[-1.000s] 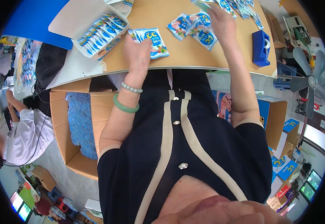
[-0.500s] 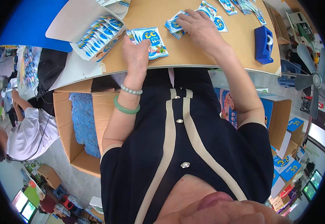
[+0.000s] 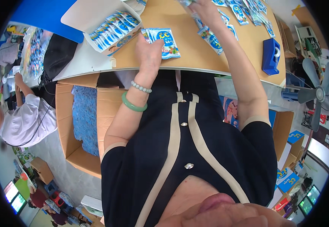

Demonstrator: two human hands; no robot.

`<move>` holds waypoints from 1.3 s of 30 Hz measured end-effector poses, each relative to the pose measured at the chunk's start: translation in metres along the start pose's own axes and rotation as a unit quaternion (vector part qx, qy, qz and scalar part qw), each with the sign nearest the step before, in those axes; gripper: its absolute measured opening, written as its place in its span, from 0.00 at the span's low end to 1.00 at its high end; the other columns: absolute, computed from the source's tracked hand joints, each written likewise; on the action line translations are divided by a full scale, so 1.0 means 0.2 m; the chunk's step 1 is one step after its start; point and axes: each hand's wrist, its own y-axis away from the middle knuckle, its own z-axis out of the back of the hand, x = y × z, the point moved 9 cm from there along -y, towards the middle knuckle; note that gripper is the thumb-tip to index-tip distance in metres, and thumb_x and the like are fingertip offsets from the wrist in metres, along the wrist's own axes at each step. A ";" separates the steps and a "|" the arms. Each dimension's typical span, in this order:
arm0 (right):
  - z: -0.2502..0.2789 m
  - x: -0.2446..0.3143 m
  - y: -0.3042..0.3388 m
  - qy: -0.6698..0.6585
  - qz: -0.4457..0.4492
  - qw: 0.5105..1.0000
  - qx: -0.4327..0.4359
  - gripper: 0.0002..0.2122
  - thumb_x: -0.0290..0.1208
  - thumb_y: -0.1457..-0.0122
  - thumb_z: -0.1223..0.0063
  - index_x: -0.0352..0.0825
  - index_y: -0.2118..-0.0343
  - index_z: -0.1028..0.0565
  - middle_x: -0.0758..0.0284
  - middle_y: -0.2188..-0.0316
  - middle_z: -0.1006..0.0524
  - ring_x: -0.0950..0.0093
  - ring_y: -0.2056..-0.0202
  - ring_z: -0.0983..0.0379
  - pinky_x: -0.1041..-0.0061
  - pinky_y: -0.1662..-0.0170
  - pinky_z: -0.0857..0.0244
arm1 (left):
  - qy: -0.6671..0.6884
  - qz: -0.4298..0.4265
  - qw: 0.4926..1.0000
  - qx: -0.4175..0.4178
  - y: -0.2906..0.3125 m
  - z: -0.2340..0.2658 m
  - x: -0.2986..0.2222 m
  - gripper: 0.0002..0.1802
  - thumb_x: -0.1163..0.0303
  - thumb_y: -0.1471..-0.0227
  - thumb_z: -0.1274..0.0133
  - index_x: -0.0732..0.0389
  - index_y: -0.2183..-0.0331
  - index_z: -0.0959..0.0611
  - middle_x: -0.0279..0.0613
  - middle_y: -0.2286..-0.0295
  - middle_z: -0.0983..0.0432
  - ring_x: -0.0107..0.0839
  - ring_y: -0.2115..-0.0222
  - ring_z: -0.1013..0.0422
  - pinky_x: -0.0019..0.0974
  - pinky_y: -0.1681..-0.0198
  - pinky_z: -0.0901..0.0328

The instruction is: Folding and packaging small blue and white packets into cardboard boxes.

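Observation:
My left hand point(image 3: 149, 53) is closed on a small stack of white and blue sachets point(image 3: 169, 42) at the table's near edge, thumb on top. Further off, at the upper edge of the view, my right hand point(image 3: 208, 14) pinches a sachet point(image 3: 186, 2), partly cut off and blurred. Several loose sachets point(image 3: 211, 41) lie on the table below my right wrist. Left of my left hand stands an open white carton point(image 3: 92, 16), its lid folded back, with a row of the same sachets point(image 3: 113, 29) upright inside.
A blue tape dispenser point(image 3: 271, 56) stands at the table's right end. More sachets point(image 3: 253, 13) lie scattered at the far right. Below the table on my left is a cardboard box point(image 3: 107, 102) with blue material inside. A person in white point(image 3: 30, 121) sits further left.
My right hand has moved up and away from the loose sachets, with one now in its fingers. My left hand keeps its hold; the whole view has shifted slightly.

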 end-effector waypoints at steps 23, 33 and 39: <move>-0.22 0.32 0.59 -0.079 0.142 0.982 -0.101 0.21 0.35 0.43 0.43 0.29 0.50 0.31 0.54 0.58 0.26 0.57 0.54 0.31 0.62 0.51 0.34 | -0.040 -0.083 0.995 -0.023 0.05 -0.05 -0.09 0.16 0.69 0.46 0.46 0.67 0.59 0.29 0.50 0.68 0.22 0.44 0.68 0.24 0.43 0.64 0.31; -0.27 0.33 0.59 -0.027 0.139 0.987 -0.076 0.29 0.38 0.46 0.41 0.30 0.44 0.36 0.55 0.50 0.32 0.57 0.51 0.34 0.62 0.49 0.35 | -0.029 -0.057 0.997 0.047 0.02 -0.14 -0.13 0.20 0.64 0.46 0.43 0.68 0.59 0.30 0.48 0.66 0.22 0.34 0.67 0.25 0.38 0.65 0.30; -0.20 0.27 0.64 -0.103 0.145 0.981 -0.074 0.28 0.37 0.47 0.39 0.30 0.46 0.35 0.56 0.52 0.30 0.58 0.52 0.32 0.62 0.50 0.35 | -0.051 -0.070 0.996 0.014 0.02 -0.12 -0.11 0.26 0.64 0.55 0.38 0.68 0.59 0.30 0.49 0.66 0.22 0.37 0.66 0.23 0.40 0.64 0.30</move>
